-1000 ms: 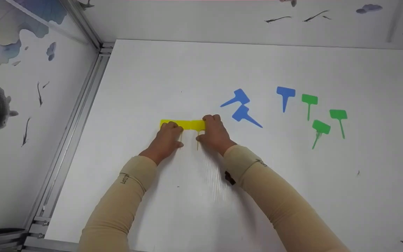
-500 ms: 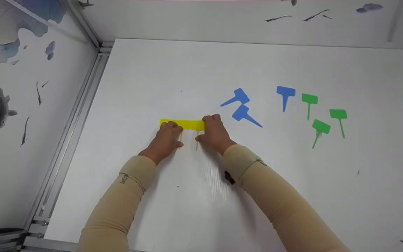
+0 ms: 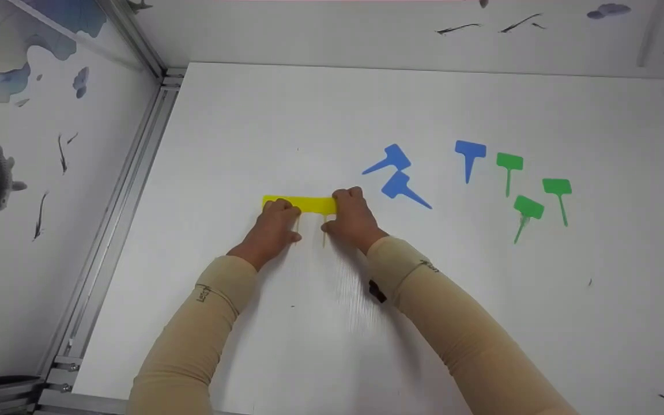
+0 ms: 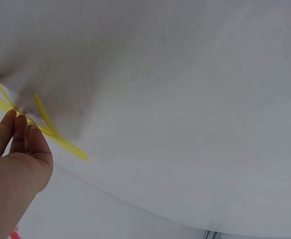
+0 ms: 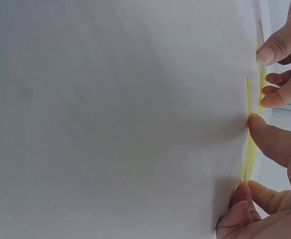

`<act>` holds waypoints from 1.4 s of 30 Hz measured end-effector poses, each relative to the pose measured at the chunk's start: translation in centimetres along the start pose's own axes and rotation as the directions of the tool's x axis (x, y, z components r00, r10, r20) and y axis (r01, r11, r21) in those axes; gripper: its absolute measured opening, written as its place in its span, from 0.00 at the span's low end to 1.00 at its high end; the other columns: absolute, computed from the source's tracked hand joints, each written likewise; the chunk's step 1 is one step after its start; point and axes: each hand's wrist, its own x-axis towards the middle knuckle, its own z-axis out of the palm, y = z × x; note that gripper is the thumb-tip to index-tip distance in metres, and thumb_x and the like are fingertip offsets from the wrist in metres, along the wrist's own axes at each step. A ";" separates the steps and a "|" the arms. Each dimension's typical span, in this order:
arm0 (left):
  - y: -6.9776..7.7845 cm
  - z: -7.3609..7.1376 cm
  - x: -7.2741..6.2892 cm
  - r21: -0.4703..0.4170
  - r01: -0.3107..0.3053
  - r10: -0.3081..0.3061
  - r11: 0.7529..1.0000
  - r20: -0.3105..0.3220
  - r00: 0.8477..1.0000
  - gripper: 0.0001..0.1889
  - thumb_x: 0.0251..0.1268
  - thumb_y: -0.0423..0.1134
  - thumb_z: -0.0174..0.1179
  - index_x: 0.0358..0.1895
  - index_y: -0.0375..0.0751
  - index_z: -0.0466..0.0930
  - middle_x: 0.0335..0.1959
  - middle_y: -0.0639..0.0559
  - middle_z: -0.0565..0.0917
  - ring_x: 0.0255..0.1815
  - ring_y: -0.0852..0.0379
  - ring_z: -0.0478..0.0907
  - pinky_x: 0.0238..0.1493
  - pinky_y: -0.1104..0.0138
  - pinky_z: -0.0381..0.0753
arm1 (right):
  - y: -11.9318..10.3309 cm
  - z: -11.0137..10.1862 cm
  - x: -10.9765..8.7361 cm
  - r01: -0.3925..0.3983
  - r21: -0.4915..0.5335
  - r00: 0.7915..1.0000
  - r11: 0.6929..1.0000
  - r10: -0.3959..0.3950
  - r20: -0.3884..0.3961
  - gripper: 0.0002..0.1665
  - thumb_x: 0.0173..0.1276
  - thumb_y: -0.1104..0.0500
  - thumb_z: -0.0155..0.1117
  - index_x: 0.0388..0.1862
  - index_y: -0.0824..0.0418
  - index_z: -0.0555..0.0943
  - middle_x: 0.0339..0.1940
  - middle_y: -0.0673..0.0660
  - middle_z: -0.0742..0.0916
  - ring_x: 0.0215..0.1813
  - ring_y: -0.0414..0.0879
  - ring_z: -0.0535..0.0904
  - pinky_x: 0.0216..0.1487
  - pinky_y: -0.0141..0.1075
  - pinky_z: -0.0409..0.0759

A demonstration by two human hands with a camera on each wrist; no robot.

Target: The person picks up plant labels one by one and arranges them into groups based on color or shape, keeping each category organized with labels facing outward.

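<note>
yellow tags [image 3: 312,204], where do they lie?

on the white table [image 3: 332,115], between the two hands, their heads joined in one straight strip and the stems pointing toward the person

how does the left hand [image 3: 267,233] sit?

curled on the strip's left part, fingertips close together on the heads, thumb set apart from them, gripping lightly

and the right hand [image 3: 357,220]?

it holds the strip's right end, fingers bent at the end edge, thumb apart and touching a stem

how many in the strip?

can't tell, the hands cover some of it, though two stems show from the head view

what else is near?

two blue tags [image 3: 397,157] just beyond the right hand, a third blue tag [image 3: 470,150] farther right, then three green tags [image 3: 528,207]
</note>
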 end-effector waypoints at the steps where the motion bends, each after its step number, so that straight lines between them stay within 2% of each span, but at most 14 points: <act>1: 0.0 0.0 0.0 -0.001 0.000 0.000 1.000 0.000 1.000 0.28 0.62 0.37 0.65 0.65 0.36 0.71 0.63 0.41 0.68 0.64 0.46 0.61 0.69 0.60 0.65 | 0.0 0.0 0.0 -0.001 -0.001 1.000 1.000 0.001 -0.001 0.38 0.61 0.58 0.71 0.67 0.64 0.66 0.61 0.62 0.68 0.61 0.52 0.69 0.71 0.39 0.63; 19: 0.1 -0.1 0.0 -0.001 0.007 -0.007 1.000 -0.004 1.000 0.28 0.62 0.37 0.66 0.65 0.37 0.71 0.63 0.42 0.68 0.64 0.47 0.62 0.69 0.60 0.65 | -0.3 -0.1 -0.1 -0.031 0.021 0.999 0.999 0.031 0.006 0.34 0.62 0.57 0.70 0.65 0.61 0.68 0.60 0.60 0.69 0.60 0.50 0.69 0.70 0.38 0.64; 29: 0.0 -0.1 -0.2 -0.019 -0.007 0.007 1.000 -0.002 1.000 0.28 0.62 0.37 0.65 0.65 0.36 0.71 0.63 0.42 0.68 0.64 0.46 0.61 0.68 0.59 0.66 | -0.1 0.0 -0.1 -0.005 0.010 1.000 1.000 0.005 0.006 0.36 0.62 0.57 0.70 0.66 0.63 0.67 0.62 0.62 0.68 0.62 0.52 0.69 0.70 0.39 0.64; 42: 0.2 -0.3 -0.2 -0.018 0.016 -0.016 1.000 0.020 1.000 0.28 0.63 0.38 0.65 0.66 0.37 0.71 0.63 0.42 0.67 0.65 0.45 0.60 0.68 0.58 0.65 | 0.1 0.0 0.1 0.002 0.012 1.000 1.000 -0.002 0.007 0.37 0.62 0.57 0.70 0.67 0.63 0.67 0.61 0.62 0.69 0.61 0.52 0.69 0.70 0.39 0.65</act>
